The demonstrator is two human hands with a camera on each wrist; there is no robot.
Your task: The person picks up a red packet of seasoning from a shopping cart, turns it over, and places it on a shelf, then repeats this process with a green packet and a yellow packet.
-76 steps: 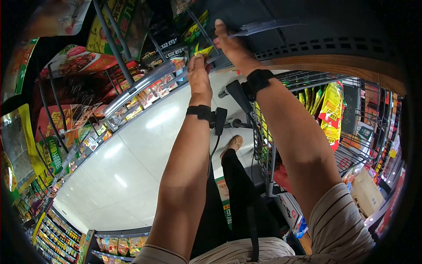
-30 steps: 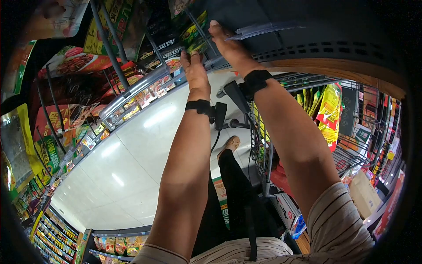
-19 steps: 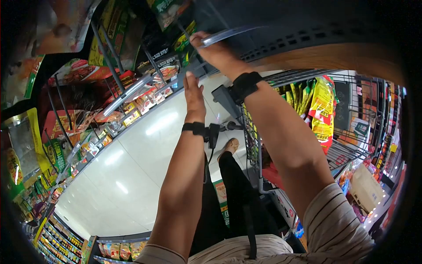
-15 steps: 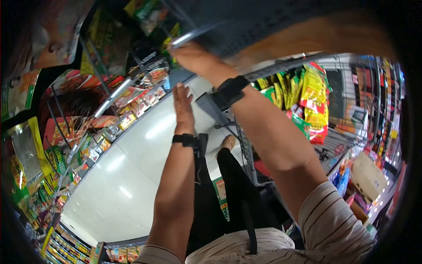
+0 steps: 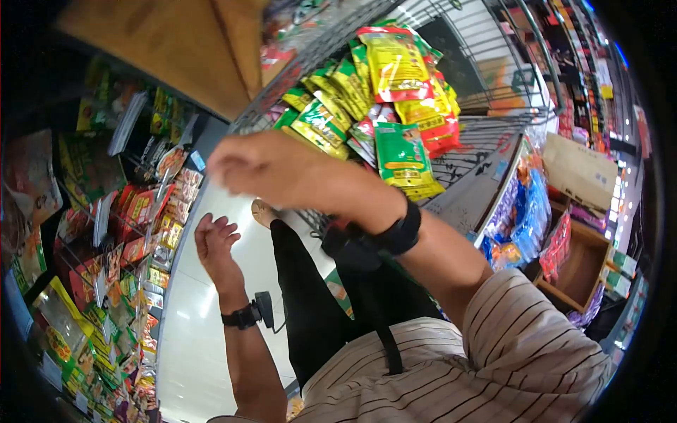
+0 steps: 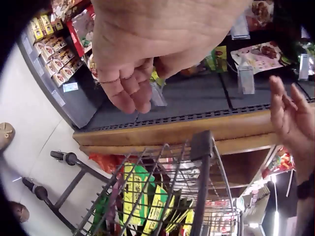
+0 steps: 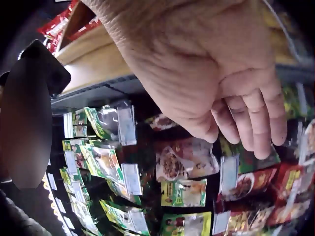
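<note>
My right hand (image 5: 264, 166) is blurred in the head view, crossing in front of the wire shopping cart (image 5: 486, 116). In the right wrist view this hand (image 7: 211, 73) has its fingers extended and holds nothing, overlapping the packets hanging on the rack. Lower down, my left hand (image 5: 217, 250) is raised above the floor beside the rack with loosely bent fingers and nothing in them. Inside the cart lie several yellow-and-red packets (image 5: 398, 67) and a green packet (image 5: 403, 149). Nearest the left hand are small hanging food packets (image 5: 166, 233).
A wooden-fronted shelf (image 5: 169, 46) stands at the upper left, close to the cart. Price tags (image 7: 130, 177) stick out in front of the hanging packets. Right of the cart are a cardboard box (image 5: 580, 169), blue bags (image 5: 525, 218) and a wooden crate (image 5: 575, 264).
The head view has swung toward the cart, which now shows more fully. Both hands have drawn back from the shelf, the right passing in front of the cart and the left lower.
</note>
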